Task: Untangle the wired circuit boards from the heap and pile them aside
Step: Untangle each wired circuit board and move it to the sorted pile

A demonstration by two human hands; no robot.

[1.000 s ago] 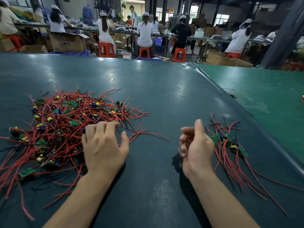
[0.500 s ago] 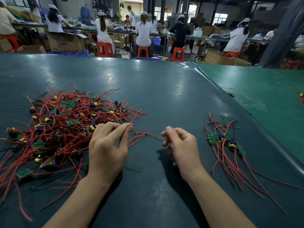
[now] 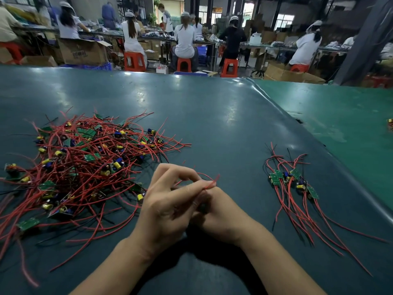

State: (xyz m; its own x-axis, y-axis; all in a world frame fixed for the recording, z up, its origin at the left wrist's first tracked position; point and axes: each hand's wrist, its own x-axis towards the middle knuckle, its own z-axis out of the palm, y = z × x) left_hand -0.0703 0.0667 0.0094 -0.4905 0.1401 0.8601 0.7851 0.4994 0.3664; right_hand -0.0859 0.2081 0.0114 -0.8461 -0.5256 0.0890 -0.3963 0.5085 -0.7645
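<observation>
- Your left hand [image 3: 168,203] is lying over your right at the middle of the dark teal table [image 3: 223,124], its fingers curled and pinching a red wire [image 3: 209,184] whose end is sticking out past the fingertips.
- Your right hand [image 3: 221,211] is tucking in under the left, touching it; its fingers are hiding beneath the left hand, so I cannot tell whether they are gripping anything.
- The heap [image 3: 85,167] of wired circuit boards is sitting to your left, a tangle of red and black leads with green boards and yellow and blue parts, its near edge just beside your left hand.
- The sorted pile [image 3: 291,182] is lying well apart to your right, a few green boards side by side with their red wires trailing toward you.
- A brighter green mat [image 3: 344,116] is adjoining the table on the far right.
- Beyond the table, people [image 3: 185,37] in white caps are sitting on orange stools [image 3: 184,64] at long benches, their backs to you, with cardboard boxes [image 3: 83,52] around them.
</observation>
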